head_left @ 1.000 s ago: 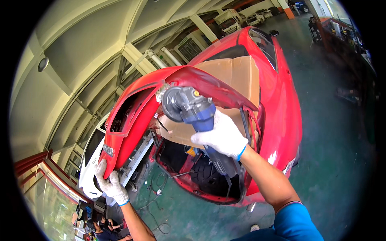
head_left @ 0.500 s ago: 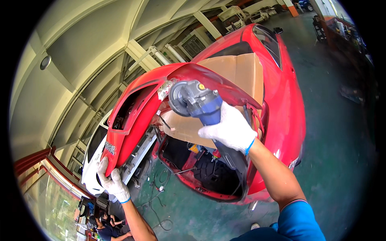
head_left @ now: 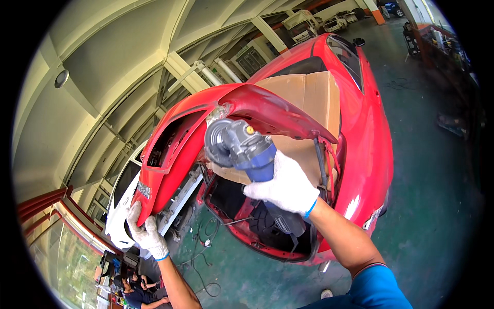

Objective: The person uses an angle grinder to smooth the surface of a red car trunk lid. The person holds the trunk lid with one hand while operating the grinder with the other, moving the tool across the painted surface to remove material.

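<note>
A blue and grey angle grinder [head_left: 258, 160] with a round disc is in my gloved right hand [head_left: 287, 186], whose fingers wrap its body. The disc is just below a bare, roughened patch [head_left: 218, 112] on the raised red trunk lid [head_left: 177, 180]; I cannot tell whether they touch. My left hand [head_left: 146, 236], gloved too, grips the lid's lower edge, thumb on one side and fingers on the other. The grinder's rear end hangs over the open trunk and is partly hidden by my right hand.
Behind the lid, brown cardboard [head_left: 309, 98] covers the rear window of the red car [head_left: 368, 134]. A white car [head_left: 119, 206] stands at the left. Cables [head_left: 198, 257] lie on the green floor [head_left: 411, 170]. Two people [head_left: 135, 292] sit at the lower left.
My right hand has moved the grinder to the left and slightly down. My left hand keeps its hold on the lid's edge. The view has shifted slightly.
</note>
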The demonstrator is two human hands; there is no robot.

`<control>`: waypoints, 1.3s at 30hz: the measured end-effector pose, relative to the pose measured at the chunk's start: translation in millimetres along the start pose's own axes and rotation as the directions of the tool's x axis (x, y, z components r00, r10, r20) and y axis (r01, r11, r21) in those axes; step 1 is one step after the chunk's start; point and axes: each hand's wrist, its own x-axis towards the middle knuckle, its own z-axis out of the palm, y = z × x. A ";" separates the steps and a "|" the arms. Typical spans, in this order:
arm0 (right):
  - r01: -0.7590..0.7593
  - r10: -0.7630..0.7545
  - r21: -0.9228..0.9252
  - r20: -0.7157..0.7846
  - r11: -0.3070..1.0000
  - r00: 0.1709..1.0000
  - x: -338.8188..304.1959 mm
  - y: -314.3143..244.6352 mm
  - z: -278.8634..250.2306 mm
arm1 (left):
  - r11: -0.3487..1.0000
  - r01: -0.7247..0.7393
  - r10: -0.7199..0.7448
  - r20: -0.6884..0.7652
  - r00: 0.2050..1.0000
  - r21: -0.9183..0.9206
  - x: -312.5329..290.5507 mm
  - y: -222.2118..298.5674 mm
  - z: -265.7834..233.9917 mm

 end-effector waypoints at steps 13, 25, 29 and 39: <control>-0.055 0.055 0.035 0.006 0.998 0.998 3.2 11.4 -3.9 | 0.991 -0.089 0.090 -0.001 0.996 0.097 5.9 13.4 5.6; -0.129 0.127 -0.324 -0.026 0.937 0.992 12.0 -4.3 -15.6 | 0.983 -0.036 0.029 0.039 0.999 0.181 7.6 4.2 -6.5; -0.033 0.024 -0.320 -0.031 0.947 0.999 19.7 -5.0 -11.2 | 0.997 -0.007 0.003 0.060 0.998 0.074 8.2 -2.7 -8.5; -0.078 0.074 -0.364 -0.024 0.928 0.997 23.4 -25.7 -24.1 | 0.980 -0.083 0.063 0.110 0.992 0.181 6.0 -14.0 -16.6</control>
